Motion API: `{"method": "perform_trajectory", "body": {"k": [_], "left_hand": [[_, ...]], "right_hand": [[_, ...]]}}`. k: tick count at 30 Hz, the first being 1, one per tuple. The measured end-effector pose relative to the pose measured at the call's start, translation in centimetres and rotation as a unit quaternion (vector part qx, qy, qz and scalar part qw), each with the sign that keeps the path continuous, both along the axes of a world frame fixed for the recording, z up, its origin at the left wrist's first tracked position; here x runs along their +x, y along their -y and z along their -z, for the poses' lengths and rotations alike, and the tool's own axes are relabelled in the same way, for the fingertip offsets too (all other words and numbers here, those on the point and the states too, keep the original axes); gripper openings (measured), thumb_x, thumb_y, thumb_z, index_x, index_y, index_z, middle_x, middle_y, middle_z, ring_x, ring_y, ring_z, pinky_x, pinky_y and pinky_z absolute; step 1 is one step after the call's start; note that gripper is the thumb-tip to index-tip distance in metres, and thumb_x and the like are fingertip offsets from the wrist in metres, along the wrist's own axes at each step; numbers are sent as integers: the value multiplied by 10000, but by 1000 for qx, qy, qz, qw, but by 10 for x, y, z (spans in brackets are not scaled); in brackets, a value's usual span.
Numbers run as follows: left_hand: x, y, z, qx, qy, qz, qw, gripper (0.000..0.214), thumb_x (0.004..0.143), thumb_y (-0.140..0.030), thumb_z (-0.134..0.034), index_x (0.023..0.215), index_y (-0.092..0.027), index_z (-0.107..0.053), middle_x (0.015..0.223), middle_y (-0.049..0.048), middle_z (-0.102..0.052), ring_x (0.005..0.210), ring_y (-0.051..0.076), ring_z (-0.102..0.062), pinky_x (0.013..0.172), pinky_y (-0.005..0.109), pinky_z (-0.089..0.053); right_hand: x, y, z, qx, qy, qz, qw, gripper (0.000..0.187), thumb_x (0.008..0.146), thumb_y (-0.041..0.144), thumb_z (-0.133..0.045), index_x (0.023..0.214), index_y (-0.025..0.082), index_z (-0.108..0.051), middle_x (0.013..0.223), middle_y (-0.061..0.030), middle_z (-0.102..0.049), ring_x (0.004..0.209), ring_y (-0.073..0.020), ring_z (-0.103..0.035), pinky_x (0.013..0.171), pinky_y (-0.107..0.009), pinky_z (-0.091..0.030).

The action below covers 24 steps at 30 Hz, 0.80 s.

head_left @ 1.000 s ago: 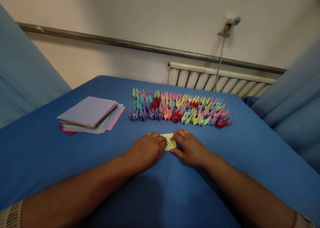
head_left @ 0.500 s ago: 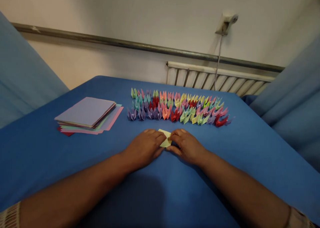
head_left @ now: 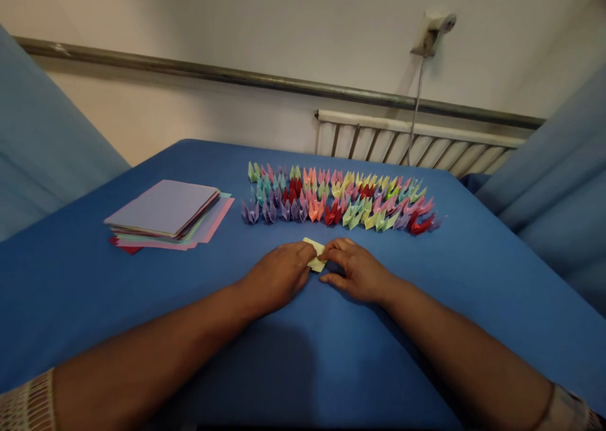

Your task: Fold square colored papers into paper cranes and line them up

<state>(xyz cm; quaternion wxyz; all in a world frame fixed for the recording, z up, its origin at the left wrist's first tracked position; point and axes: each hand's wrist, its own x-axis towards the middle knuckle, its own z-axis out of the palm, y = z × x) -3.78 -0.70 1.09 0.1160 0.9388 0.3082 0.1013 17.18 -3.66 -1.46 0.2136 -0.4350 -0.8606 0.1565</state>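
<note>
A small folded piece of pale yellow paper (head_left: 315,255) lies on the blue table (head_left: 473,273), pinched between both hands. My left hand (head_left: 279,273) rests knuckles-up with its fingers curled onto the paper's left edge. My right hand (head_left: 357,270) grips the paper's right side with thumb and fingers. Most of the paper is hidden under the fingers. Just beyond the hands stand rows of several small folded paper figures (head_left: 338,200) in purple, teal, red, orange, green, yellow and pink.
A stack of coloured paper sheets (head_left: 170,213), lilac on top, lies at the left. Blue curtains (head_left: 563,185) hang on both sides. Behind the table are a white railing (head_left: 416,142), a metal wall rail (head_left: 237,77) and a wall fitting with a cord (head_left: 430,33).
The yellow paper has become narrower between the fingers, its visible part smaller and tilted. Both hands have edged slightly away from me and closer together.
</note>
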Motion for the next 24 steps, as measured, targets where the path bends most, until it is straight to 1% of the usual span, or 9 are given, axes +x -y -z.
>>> {"method": "perform_trajectory", "body": {"k": [2,4,7,9,14,20,24], "left_hand": [[-3,0,1,-10,7,-7,1000,210,844,-124,-492,1043,-183,-520,977,62,-610,908,214,-594,814,352,-476],[-5,0,2,-15,10,-9,1000,198,845,-167,-523,1042,-187,-516,987,63,-610,907,217,-596,804,352,-479],[-5,0,4,-15,15,-11,1000,236,841,-258,-587,1051,-184,-511,1014,73,-608,937,235,-592,819,372,-482],[-4,0,5,-19,17,-14,1000,264,836,-281,-606,1058,-176,-510,1037,83,-605,960,243,-588,840,386,-483],[-2,0,6,-23,21,-9,999,107,874,-208,-525,974,-174,-542,1070,97,-603,1045,248,-571,914,405,-466],[-5,-1,11,-38,74,-20,996,228,822,-187,-571,1045,-196,-521,1105,82,-588,1027,231,-574,893,393,-475],[-6,-4,12,-51,67,-28,996,137,819,-133,-539,945,-187,-531,1100,75,-583,1016,213,-576,894,363,-472]], "right_hand": [[2,-1,1,0,-2,9,1000,290,876,320,-625,1138,198,-600,1101,-85,-604,1034,-215,-537,926,-400,-410],[0,-2,3,5,6,16,1000,243,890,268,-600,1121,192,-605,1080,-85,-611,1021,-212,-539,917,-394,-409],[-4,-2,4,15,26,22,999,186,915,238,-558,1082,187,-622,1050,-82,-621,994,-208,-536,887,-375,-414],[-7,-2,3,26,42,22,999,161,930,238,-536,1039,180,-640,1012,-81,-631,965,-209,-535,862,-364,-417],[-11,1,0,48,72,22,996,217,971,277,-472,952,177,-664,920,-81,-639,875,-205,-529,801,-350,-413],[-9,-2,4,29,4,33,999,152,954,237,-503,976,179,-642,937,-68,-646,899,-184,-550,820,-323,-418],[-8,-4,8,12,-20,41,999,128,944,246,-524,948,188,-638,918,-49,-641,884,-170,-555,811,-306,-422]]}}
